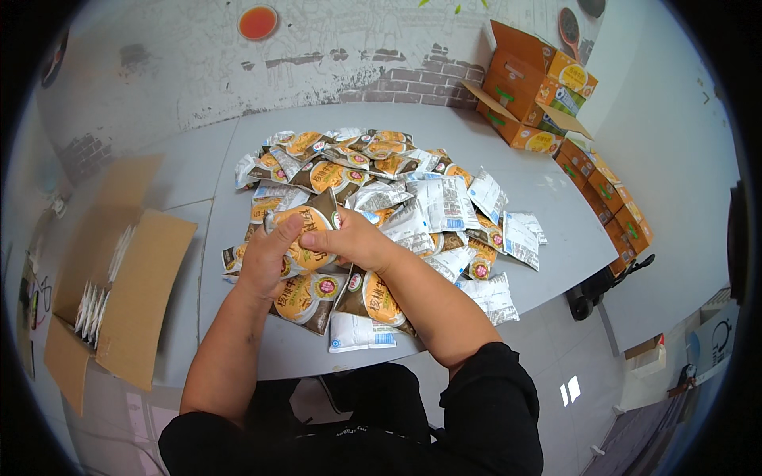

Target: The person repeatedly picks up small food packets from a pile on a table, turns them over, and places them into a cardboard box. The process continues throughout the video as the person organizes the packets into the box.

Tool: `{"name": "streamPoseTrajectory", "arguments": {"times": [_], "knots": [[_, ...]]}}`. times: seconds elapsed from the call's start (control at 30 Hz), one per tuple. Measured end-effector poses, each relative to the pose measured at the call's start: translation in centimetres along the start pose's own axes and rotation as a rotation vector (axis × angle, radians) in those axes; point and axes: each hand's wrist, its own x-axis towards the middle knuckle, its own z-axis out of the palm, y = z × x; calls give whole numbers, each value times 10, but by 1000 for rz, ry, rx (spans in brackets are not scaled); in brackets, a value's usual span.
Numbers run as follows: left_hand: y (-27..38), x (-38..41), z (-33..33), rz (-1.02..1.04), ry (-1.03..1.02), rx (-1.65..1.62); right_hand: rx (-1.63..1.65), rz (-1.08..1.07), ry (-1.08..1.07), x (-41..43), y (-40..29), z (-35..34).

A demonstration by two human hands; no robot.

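Between my left hand [266, 253] and my right hand [352, 238] is a filled pouch [314, 226], its brown, orange and white printed face turned up. Both thumbs press on that face, and the other fingers are mostly hidden. The pouch is held over the near left part of a heap of similar pouches [443, 202]; some show printed fronts, others white backs with small writing. Below my hands, two front-up pouches [306, 300] lie near the table's front edge. A white-backed pouch [362, 333] sits closest to me.
At the left, an open cardboard box [146, 297] holds several thin white packets [92, 312] standing on edge. The grey table [229, 333] carries orange printed cartons [515, 89] at its far right, the top one with flaps up. More orange cartons [607, 202] are stacked beyond the right edge.
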Motion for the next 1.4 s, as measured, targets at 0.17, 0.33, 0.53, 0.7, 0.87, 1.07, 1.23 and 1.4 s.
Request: {"name": "streamPoseTrajectory", "arguments": {"times": [0.17,0.33,0.53,0.7,0.87,1.07,1.23,1.4], "knots": [[-5,0,1,37,67,12,20,-10,54,-1,-4,3],[-9,3,9,119,194,152,46,-62,102,3,4,2],[-11,5,5,94,288,154,-33,-132,115,-1,0,8],[-11,8,5,134,259,114,-30,-220,91,5,11,9],[-5,6,9,138,221,123,10,-231,57,4,9,10],[0,3,9,155,140,94,33,-162,23,-1,0,11],[0,1,6,162,111,90,-62,-181,66,0,3,12],[-4,3,3,185,121,68,-17,-182,43,1,7,10]]}}
